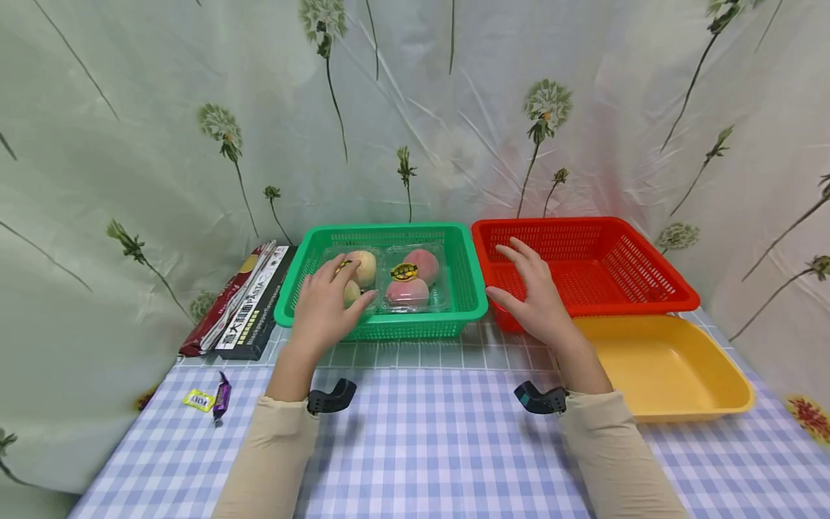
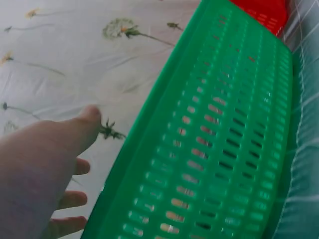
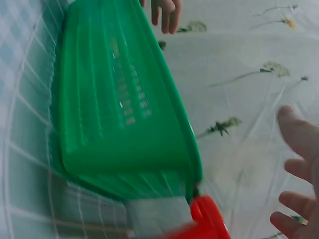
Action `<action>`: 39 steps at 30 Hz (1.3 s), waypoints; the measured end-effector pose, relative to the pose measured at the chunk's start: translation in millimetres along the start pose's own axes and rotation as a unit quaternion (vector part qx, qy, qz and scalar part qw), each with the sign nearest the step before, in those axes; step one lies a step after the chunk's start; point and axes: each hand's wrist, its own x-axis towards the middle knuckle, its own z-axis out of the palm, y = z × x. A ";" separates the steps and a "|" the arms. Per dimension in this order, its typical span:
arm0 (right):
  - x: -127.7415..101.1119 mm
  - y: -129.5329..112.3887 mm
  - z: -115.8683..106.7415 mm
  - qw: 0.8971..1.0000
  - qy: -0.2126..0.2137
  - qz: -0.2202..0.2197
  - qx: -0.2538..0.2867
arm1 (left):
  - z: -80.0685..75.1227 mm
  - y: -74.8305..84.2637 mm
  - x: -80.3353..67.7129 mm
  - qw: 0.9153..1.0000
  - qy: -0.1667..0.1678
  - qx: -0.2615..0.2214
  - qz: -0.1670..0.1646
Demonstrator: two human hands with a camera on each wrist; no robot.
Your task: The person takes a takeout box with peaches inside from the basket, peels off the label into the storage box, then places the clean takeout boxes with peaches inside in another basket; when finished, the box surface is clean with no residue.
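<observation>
Left hand (image 1: 327,303) reaches forward over the near rim of the green basket (image 1: 467,288), fingers spread and straight, their tips resting on the clear fruit box (image 1: 415,285) that lies inside the basket toward the bench's far edge. Right hand (image 1: 534,299) hovers with fingers apart and relaxed above the near left corner of the red basket (image 1: 648,277), gripping nothing. Both forearms stretch out from tan sleeves across the checked bench (image 1: 428,447).
</observation>
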 end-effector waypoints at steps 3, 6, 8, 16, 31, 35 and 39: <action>0.1 -4.8 7.9 0.998 0.015 -0.004 0.068 | -0.4 -7.1 0.8 0.999 0.029 -0.021 -0.017; 0.9 -9.4 18.6 0.989 0.023 -0.013 0.147 | -0.2 -15.6 1.3 0.997 0.054 -0.037 -0.029; 1.2 -13.4 26.9 0.980 0.021 -0.015 0.197 | -0.2 -21.2 1.1 0.996 0.068 -0.042 -0.037; 12.9 -27.8 60.1 0.971 -0.031 0.024 0.236 | 0.3 -40.4 -1.7 0.989 0.114 -0.017 -0.088; 63.0 -33.6 77.2 0.974 -0.146 0.118 0.128 | -8.7 -64.2 -1.3 0.971 0.025 -0.143 -0.192; 69.2 -31.7 83.0 0.976 -0.145 0.123 0.101 | -8.0 -73.1 -2.2 0.954 -0.005 -0.210 -0.212; 74.1 -31.3 90.1 0.977 -0.143 0.138 0.081 | -7.1 -79.7 -2.8 0.931 -0.029 -0.282 -0.230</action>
